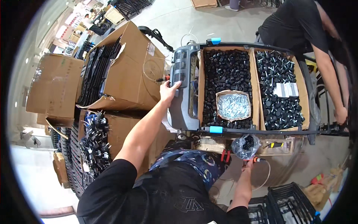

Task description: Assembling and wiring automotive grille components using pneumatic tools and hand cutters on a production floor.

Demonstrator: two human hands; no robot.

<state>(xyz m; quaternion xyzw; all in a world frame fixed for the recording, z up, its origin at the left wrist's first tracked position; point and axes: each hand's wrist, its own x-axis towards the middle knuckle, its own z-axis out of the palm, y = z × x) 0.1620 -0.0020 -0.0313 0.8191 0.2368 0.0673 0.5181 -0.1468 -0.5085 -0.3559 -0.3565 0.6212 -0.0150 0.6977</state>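
Note:
My left hand (168, 92) grips the left edge of a grey vented plastic cover (179, 69), thumb on top and fingers at its side. The cover forms the left end of a long black-railed frame (257, 132), which looks like a treadmill. Below the frame's near rail, my right hand (247, 166) is closed around an orange-and-black corded tool (257, 159); its exact kind is unclear. Just above that hand is a clear plastic bag (246, 146) of small black parts. Red-handled pliers (225, 155) are to its left.
Inside the frame, cardboard trays hold black knobs (227, 67), black-headed bolts (278, 112) and a small box of silver screws (234, 106). Large cartons (130, 71) and bundled black cables (97, 138) stand left. Another person's arm (326, 71) reaches down at right. Black metal frames (291, 203) lie lower right.

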